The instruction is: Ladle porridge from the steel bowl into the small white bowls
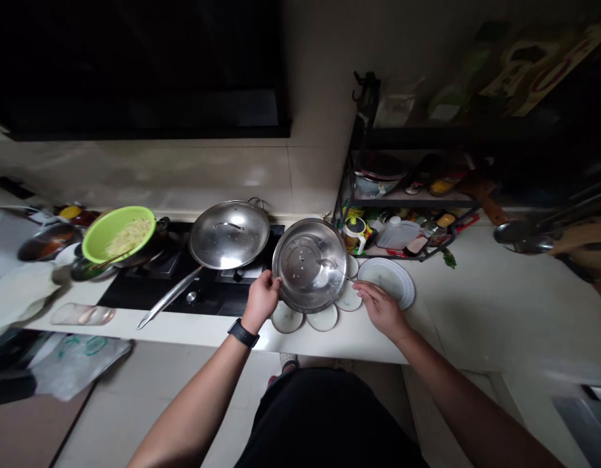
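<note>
The left hand (pixel 262 300) has its fingers against the near rim of a steel bowl (pixel 310 265), curled narrow, though whether they grip it cannot be told. A black watch (pixel 242 333) sits on that wrist. The right hand (pixel 381 310) lies open and flat, fingers spread, at the edge of a striped plate (pixel 388 283), holding nothing. The bowl stands near the front edge of the counter (pixel 378 344), between the hands, and a spoon (pixel 329 265) lies inside it. Small petal-shaped dishes (pixel 322 317) fan out under and around the bowl's near side, so they sit between it and the counter's front edge.

Left of the bowl, on a black hob (pixel 193 292), a steel lid (pixel 229 234) covers a pan, whose long handle (pixel 168 299) points toward the front edge. Beyond that, a green bowl (pixel 117 234) holds noodles (pixel 128 237), and a glass (pixel 83 315) lies on its side at the front edge. A wire rack (pixel 407 201) of jars and bottles stands at the back of the counter.
</note>
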`<state>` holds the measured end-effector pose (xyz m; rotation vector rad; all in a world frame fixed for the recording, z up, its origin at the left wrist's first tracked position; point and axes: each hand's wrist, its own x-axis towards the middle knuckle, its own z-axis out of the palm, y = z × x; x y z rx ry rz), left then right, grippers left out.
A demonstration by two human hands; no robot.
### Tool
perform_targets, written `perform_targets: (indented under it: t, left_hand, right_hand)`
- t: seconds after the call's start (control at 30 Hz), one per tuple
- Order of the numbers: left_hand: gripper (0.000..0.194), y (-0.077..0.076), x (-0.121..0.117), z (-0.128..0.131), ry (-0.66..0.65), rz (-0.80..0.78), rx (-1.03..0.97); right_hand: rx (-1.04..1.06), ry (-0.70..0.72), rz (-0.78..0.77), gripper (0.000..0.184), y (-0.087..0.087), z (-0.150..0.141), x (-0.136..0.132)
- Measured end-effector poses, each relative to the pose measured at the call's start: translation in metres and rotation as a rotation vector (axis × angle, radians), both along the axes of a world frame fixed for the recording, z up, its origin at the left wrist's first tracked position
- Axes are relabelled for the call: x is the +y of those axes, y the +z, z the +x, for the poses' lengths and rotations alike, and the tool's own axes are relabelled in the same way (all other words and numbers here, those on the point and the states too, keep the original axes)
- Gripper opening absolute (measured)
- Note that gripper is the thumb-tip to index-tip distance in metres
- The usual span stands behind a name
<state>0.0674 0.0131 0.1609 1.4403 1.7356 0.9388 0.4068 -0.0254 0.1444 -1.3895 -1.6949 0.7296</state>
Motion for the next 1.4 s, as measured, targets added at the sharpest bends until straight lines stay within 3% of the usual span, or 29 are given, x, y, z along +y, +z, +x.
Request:
perform_targets:
  t: [0.2, 0.37, 0.5, 0.63, 0.73, 0.8, 0.87, 0.93, 1.03, 1.23, 1.4]
  left_hand:
    - [0.026, 0.003, -0.001, 0.007, -0.024, 0.028, 0.038]
    - [0.028, -0.006, -0.003, 0.004, -0.002, -0.024, -0.044]
    - [0.033, -0.014, -0.002, -0.002, 0.046, -0.083, -0.136]
    - [0.036, -0.021, 0.003, -0.006, 0.121, -0.145, -0.272]
    - [0.038, -0.024, 0.006, -0.007, 0.163, -0.184, -0.378]
    - [0.04, -0.026, 0.008, -0.007, 0.173, -0.19, -0.41]
    - [0.04, -0.026, 0.01, -0.006, 0.174, -0.191, -0.423]
    - [0.04, -0.025, 0.011, -0.005, 0.168, -0.192, -0.429]
    - [0.04, -0.023, 0.012, -0.002, 0.157, -0.192, -0.436]
    - [0.04, -0.02, 0.012, 0.0, 0.14, -0.175, -0.399]
    - [0.04, -0.016, 0.008, 0.0, 0.124, -0.178, -0.374]
  right_hand:
    - [0.585, -0.382, -0.422, 0.051, -0.018, -0.017, -0.011]
    - [0.897, -0.487, -0.53, 0.046, -0.01, -0.023, -0.005]
    - [0.869, -0.534, -0.442, 0.046, 0.012, 0.002, -0.009]
    - [0.739, -0.634, -0.257, 0.049, 0.029, 0.049, -0.018]
    - [0.588, -0.709, -0.204, 0.047, 0.029, 0.088, -0.025]
    - [0.379, -0.728, -0.205, 0.043, 0.023, 0.11, -0.031]
    - [0.062, -0.62, -0.178, 0.037, 0.014, 0.127, -0.037]
    - [-0.246, -0.392, -0.103, 0.032, 0.006, 0.136, -0.042]
    - [-0.462, -0.124, 0.04, 0.03, 0.001, 0.133, -0.047]
    - [-0.308, -0.105, 0.183, 0.03, 0.015, 0.07, -0.032]
    - [-0.171, 0.068, 0.143, 0.031, 0.014, 0.01, 0.008]
